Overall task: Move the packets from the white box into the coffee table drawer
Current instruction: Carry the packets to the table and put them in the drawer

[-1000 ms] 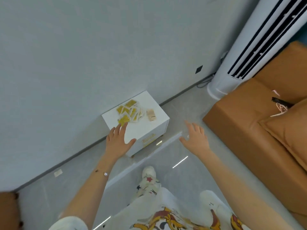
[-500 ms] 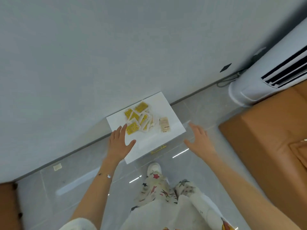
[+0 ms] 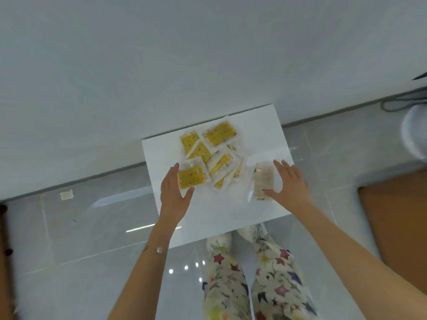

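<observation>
A white box stands against the wall, seen from straight above. Several yellow packets lie in a loose pile on its top, and a pale beige packet in clear wrap lies apart to their right. My left hand hovers open at the pile's left edge, fingers beside the nearest yellow packet. My right hand is open beside the beige packet, thumb under its lower edge. Neither hand grips anything. No drawer is visible from this angle.
Glossy grey floor tiles surround the box. A brown sofa edge lies at the right, and a white appliance base with a cable sits at the far right by the wall. My patterned trousers are just below the box.
The view has closed in and tilted down over the box. Both hands have moved forward onto its top: the left to the yellow pile, the right from beside the box to the beige packet.
</observation>
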A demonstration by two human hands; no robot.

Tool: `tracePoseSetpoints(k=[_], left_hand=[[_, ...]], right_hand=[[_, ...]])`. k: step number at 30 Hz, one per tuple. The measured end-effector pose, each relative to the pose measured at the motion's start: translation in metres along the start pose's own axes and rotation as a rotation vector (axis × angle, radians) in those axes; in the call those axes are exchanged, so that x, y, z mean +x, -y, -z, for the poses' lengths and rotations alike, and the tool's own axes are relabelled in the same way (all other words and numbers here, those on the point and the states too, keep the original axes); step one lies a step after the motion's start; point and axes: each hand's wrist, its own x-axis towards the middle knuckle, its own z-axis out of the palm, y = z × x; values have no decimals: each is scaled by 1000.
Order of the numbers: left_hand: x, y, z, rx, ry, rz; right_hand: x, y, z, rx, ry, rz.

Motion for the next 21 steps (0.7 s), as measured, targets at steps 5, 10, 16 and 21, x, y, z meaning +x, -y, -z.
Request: tracePoseSetpoints(k=[5, 10, 16, 21], left_hand=[[22, 21, -41, 38, -70, 2], [37, 21, -47, 109, -135, 65], [40, 16, -44, 183, -47, 124], [42, 14, -38, 80, -55, 140]], right_hand=[[30, -16, -38, 17, -87, 97], [36, -16, -48, 102, -174, 205], [48, -14, -32, 247, -36, 133], [47, -13, 15, 687, 95, -52]])
